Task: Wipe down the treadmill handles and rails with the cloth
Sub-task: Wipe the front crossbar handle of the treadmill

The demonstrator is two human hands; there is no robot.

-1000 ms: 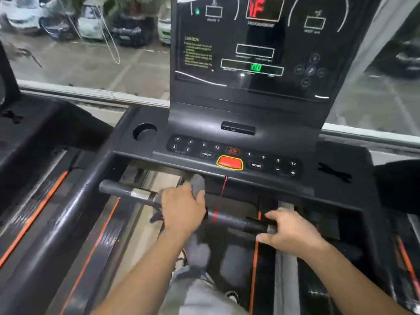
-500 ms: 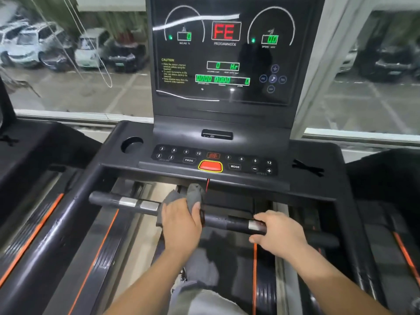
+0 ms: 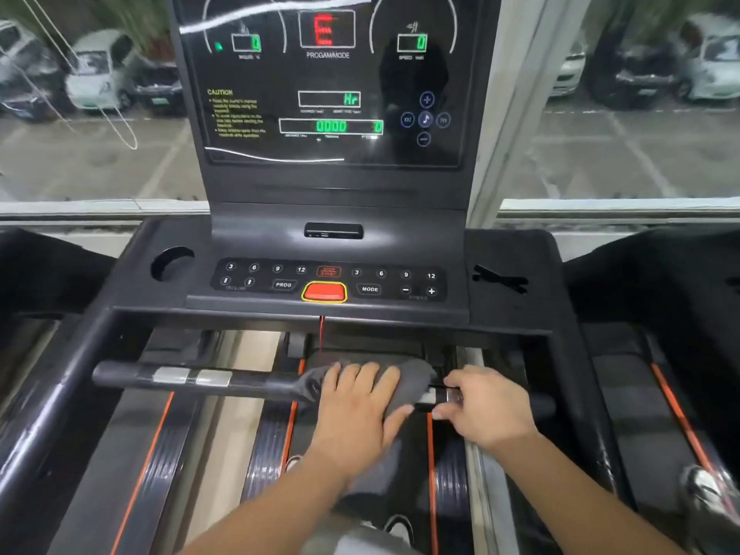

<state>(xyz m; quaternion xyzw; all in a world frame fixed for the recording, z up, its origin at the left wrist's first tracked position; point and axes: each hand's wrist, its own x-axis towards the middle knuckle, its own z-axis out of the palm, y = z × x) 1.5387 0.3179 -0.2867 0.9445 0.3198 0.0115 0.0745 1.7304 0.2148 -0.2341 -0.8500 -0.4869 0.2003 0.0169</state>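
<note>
A black crossbar handle (image 3: 248, 381) with silver sensor plates runs across the treadmill below the console. A dark grey cloth (image 3: 412, 376) is draped over the bar near its middle. My left hand (image 3: 356, 402) lies on top of the cloth with fingers curled over the bar, gripping the cloth around it. My right hand (image 3: 486, 406) grips the bar just to the right of the cloth, over a silver sensor plate (image 3: 434, 395). The black side rails (image 3: 52, 410) run down at left and right.
The console (image 3: 328, 282) with a red stop button (image 3: 324, 292), a cup holder (image 3: 170, 263) and a lit display (image 3: 328, 86) stands ahead. A red safety cord (image 3: 321, 334) hangs from it. Neighbouring treadmills flank both sides. A window ahead shows parked cars.
My left hand has slid the cloth rightwards along the bar, from left of centre up next to my right hand. The right hand has kept its grip. The camera has tilted up slightly.
</note>
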